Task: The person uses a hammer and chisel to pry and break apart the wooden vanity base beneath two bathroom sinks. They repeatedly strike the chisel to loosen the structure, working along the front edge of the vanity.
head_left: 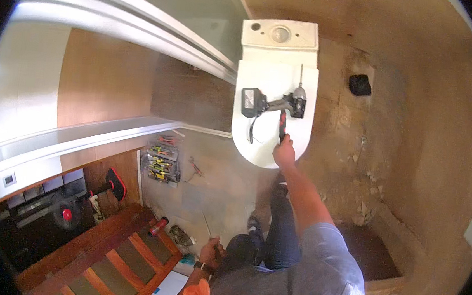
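Note:
A white toilet (269,156) stands in front of me, its lid down. On the lid lies a black and grey cordless drill (276,105) with a long thin bit pointing away from me. Beside its battery rests a small dark curved item (252,131). Over the lid's near part, my right hand (285,150) is closed round a tool with a red-and-black handle (282,124); its far end meets the drill, so its kind is unclear. Low on the left, near my knee, my left hand (213,252) grips a thin metal rod (207,223) pointing forward.
A tray of several hand tools (161,163) sits on the floor at left, with pliers (195,168) beside it. A slatted wooden frame (109,254) and a red cylinder (158,226) are lower left. A black square item (359,84) lies right of the toilet.

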Tool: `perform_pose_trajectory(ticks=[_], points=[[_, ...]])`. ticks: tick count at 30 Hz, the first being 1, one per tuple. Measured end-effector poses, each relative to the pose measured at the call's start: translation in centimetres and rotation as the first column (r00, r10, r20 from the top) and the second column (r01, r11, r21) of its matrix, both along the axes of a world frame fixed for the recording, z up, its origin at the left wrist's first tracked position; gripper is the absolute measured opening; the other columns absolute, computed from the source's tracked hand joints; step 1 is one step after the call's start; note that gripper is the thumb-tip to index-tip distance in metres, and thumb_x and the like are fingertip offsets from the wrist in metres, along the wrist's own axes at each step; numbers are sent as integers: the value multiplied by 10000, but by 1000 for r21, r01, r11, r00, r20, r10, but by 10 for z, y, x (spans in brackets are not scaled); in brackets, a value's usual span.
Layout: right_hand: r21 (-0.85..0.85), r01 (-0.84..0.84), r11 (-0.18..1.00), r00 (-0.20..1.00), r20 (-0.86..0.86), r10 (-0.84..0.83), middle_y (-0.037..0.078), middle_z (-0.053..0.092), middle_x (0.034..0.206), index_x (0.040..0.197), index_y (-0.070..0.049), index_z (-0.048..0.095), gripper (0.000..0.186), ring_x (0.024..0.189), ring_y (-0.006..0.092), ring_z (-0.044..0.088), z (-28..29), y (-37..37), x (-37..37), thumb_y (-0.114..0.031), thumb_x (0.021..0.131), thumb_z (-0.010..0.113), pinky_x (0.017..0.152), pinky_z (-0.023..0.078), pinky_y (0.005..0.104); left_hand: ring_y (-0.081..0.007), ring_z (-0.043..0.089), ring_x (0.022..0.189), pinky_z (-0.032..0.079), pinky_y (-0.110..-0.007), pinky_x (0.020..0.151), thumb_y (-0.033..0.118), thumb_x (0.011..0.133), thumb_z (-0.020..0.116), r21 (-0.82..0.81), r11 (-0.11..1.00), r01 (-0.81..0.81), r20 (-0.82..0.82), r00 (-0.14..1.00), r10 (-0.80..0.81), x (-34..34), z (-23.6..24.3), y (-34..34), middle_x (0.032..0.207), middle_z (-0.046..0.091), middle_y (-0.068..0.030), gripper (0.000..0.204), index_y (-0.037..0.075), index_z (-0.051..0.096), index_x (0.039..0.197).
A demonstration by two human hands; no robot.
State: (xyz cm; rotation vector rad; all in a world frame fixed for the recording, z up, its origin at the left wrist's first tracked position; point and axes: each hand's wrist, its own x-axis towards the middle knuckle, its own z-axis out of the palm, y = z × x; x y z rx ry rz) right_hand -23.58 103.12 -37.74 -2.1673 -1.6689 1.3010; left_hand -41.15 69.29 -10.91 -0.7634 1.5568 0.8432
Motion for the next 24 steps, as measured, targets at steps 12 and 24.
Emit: perform_pose_trajectory(ticks=[12, 24], points=[[-149, -584, 798, 781, 165, 603, 240, 661, 1089, 1117, 20, 650, 461, 1043, 387, 637, 9, -87, 44, -361, 862, 606, 902, 513, 480, -138, 524, 499, 430, -298, 458, 268, 907, 696, 185, 767, 614, -86, 788, -610, -66, -3, 34, 616, 525, -7, 239, 107, 534, 838], [-96, 416, 904, 899, 195, -393, 199, 709, 963, 1001, -48, 722, 336, 937, 385, 681, 252, -334, 71, -351, 866, 669, 824, 532, 456, -105, 478, 466, 385, -287, 410, 369, 898, 701, 249, 19, 968, -430, 128, -894, -160, -16, 104, 607, 503, 26, 313, 85, 575, 932]])
